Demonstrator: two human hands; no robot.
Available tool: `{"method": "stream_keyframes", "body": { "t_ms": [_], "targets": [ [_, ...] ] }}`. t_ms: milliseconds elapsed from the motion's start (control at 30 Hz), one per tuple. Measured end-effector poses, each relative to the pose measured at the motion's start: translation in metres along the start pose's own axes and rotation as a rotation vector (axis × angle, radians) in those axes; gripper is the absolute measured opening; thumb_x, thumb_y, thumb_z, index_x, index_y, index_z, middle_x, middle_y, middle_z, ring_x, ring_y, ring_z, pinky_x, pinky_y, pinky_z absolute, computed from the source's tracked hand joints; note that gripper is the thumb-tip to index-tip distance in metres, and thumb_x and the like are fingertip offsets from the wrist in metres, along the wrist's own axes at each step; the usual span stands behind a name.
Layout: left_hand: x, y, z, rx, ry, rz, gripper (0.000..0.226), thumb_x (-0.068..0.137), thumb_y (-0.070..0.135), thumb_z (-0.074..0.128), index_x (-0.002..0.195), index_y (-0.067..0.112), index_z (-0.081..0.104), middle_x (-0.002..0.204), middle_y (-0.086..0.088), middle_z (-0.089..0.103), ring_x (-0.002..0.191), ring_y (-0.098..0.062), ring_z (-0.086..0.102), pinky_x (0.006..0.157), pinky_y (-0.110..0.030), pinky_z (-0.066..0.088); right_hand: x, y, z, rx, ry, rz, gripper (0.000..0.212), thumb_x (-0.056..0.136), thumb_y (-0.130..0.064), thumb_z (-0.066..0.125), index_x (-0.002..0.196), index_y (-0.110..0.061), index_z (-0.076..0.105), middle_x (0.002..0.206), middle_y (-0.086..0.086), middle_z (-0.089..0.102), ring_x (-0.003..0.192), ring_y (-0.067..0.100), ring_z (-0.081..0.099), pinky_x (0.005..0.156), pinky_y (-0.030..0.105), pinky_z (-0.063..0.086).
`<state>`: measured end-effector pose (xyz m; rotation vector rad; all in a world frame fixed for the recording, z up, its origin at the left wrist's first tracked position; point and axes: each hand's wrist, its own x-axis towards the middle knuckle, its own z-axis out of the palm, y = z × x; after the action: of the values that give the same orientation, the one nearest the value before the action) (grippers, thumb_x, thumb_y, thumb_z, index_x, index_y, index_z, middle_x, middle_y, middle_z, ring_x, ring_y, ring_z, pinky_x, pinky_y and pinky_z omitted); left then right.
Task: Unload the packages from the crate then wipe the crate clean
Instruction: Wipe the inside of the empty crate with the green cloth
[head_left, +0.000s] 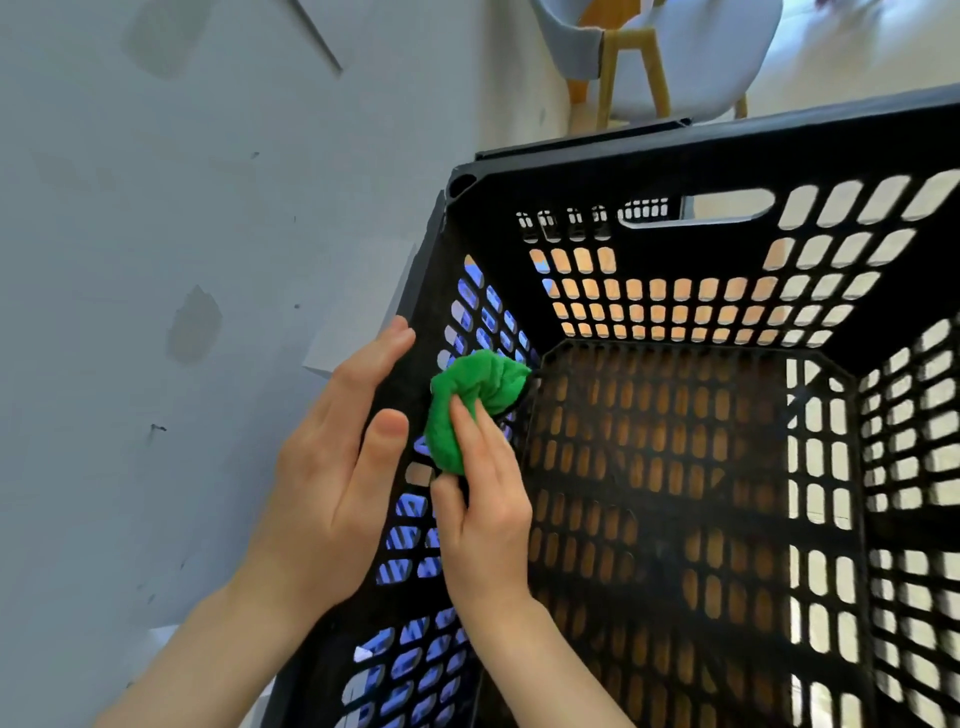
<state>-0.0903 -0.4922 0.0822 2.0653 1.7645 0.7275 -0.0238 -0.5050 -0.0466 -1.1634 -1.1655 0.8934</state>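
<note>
Grey surface (156, 260) flanking an emptied black slotted plastic crate (675, 150).
Right grip (483, 499) is pinching a soft green cloth (467, 395) against its inner wall; flat-fingered left grip (332, 467) is bracing the stiff-looking rim.

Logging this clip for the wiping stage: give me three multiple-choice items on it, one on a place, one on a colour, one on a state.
1. Where on the crate does the right hand press the cloth?
A) its floor
B) the inside of its left wall
C) its far handle slot
2. What colour is the cloth?
A) green
B) yellow
C) white
3. What does the crate hold?
A) stacked packages
B) one package
C) no packages

Answers:
1 B, the cloth sits against the left wall's slots.
2 A, it is bright green.
3 C, the slotted floor lies bare.
</note>
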Motion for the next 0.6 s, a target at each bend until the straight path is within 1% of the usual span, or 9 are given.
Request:
{"method": "stream_keyframes", "body": {
  "t_ms": [67, 200, 267, 333, 400, 467, 500, 533, 600],
  "targets": [
    [0.000, 0.001, 0.000, 0.014, -0.006, -0.004, 0.048, 0.101, 0.034, 0.030, 0.145, 0.020, 0.041, 0.150, 0.014, 0.041, 0.140, -0.001, 0.035, 0.110, -0.013, 0.027, 0.000, 0.014, -0.002, -0.067, -0.043, 0.065, 0.055, 0.090, -0.011, 0.047, 0.143, -0.023, 0.041, 0.149, -0.002, 0.039, 0.138, 0.007, 0.035, 0.111, 0.026, 0.034],
    [0.000, 0.003, 0.000, 0.024, -0.013, -0.024, 0.047, 0.100, 0.038, 0.031, 0.143, 0.024, 0.043, 0.150, 0.015, 0.041, 0.139, -0.002, 0.036, 0.110, -0.013, 0.027, -0.006, 0.054, -0.013, -0.236, -0.200, 0.380, 0.057, 0.096, -0.007, 0.046, 0.147, -0.028, 0.033, 0.153, -0.007, 0.031, 0.138, 0.006, 0.030, 0.114, 0.032, 0.032],
    [0.000, 0.003, -0.001, 0.036, -0.019, -0.028, 0.047, 0.099, 0.038, 0.031, 0.143, 0.024, 0.044, 0.150, 0.015, 0.041, 0.139, -0.003, 0.036, 0.110, -0.014, 0.027, -0.005, 0.063, -0.020, -0.295, -0.281, 0.473, 0.055, 0.099, -0.011, 0.043, 0.149, -0.026, 0.028, 0.153, -0.005, 0.031, 0.140, 0.008, 0.028, 0.115, 0.027, 0.024],
    [0.001, 0.003, 0.000, 0.048, -0.019, -0.029, 0.047, 0.099, 0.038, 0.031, 0.143, 0.024, 0.044, 0.151, 0.015, 0.040, 0.140, -0.004, 0.036, 0.111, -0.016, 0.028, 0.001, 0.058, -0.022, -0.257, -0.261, 0.513, 0.052, 0.099, -0.013, 0.043, 0.149, -0.024, 0.030, 0.151, -0.005, 0.035, 0.137, 0.004, 0.029, 0.110, 0.023, 0.024],
    [0.001, 0.004, 0.000, 0.064, -0.021, -0.032, 0.047, 0.099, 0.037, 0.031, 0.142, 0.023, 0.045, 0.151, 0.015, 0.040, 0.140, -0.004, 0.036, 0.111, -0.017, 0.028, 0.009, 0.038, -0.020, -0.167, -0.162, 0.559, 0.052, 0.097, -0.012, 0.047, 0.146, -0.025, 0.036, 0.146, -0.007, 0.042, 0.127, -0.005, 0.032, 0.106, 0.016, 0.024],
    [0.002, 0.003, 0.000, 0.067, -0.017, -0.023, 0.047, 0.099, 0.037, 0.031, 0.142, 0.023, 0.044, 0.151, 0.015, 0.040, 0.140, -0.005, 0.036, 0.111, -0.017, 0.029, 0.014, 0.009, -0.014, -0.071, -0.018, 0.485, 0.051, 0.093, -0.009, 0.053, 0.141, -0.024, 0.045, 0.139, -0.010, 0.051, 0.121, -0.012, 0.038, 0.103, 0.005, 0.026],
    [0.002, 0.002, 0.000, 0.065, -0.015, -0.019, 0.048, 0.099, 0.037, 0.031, 0.143, 0.022, 0.044, 0.151, 0.014, 0.040, 0.140, -0.006, 0.037, 0.111, -0.018, 0.029, 0.016, -0.007, -0.010, -0.017, 0.046, 0.409, 0.051, 0.090, -0.007, 0.055, 0.138, -0.023, 0.049, 0.135, -0.011, 0.054, 0.121, -0.012, 0.042, 0.103, 0.005, 0.030],
    [0.002, 0.002, 0.000, 0.061, -0.014, -0.016, 0.049, 0.099, 0.037, 0.032, 0.144, 0.022, 0.042, 0.151, 0.014, 0.041, 0.139, -0.006, 0.038, 0.111, -0.020, 0.030, 0.017, -0.024, -0.006, 0.029, 0.096, 0.325, 0.050, 0.087, -0.008, 0.054, 0.136, -0.021, 0.052, 0.132, -0.011, 0.056, 0.121, -0.010, 0.045, 0.103, 0.010, 0.035],
    [0.001, 0.000, 0.001, 0.032, -0.010, -0.033, 0.052, 0.098, 0.041, 0.032, 0.147, 0.024, 0.039, 0.149, 0.014, 0.043, 0.136, -0.008, 0.043, 0.109, -0.024, 0.035, 0.019, -0.051, 0.002, 0.091, 0.157, 0.153, 0.046, 0.086, -0.012, 0.052, 0.132, -0.016, 0.056, 0.133, -0.005, 0.057, 0.124, 0.000, 0.050, 0.103, 0.021, 0.042]
  ]
}}
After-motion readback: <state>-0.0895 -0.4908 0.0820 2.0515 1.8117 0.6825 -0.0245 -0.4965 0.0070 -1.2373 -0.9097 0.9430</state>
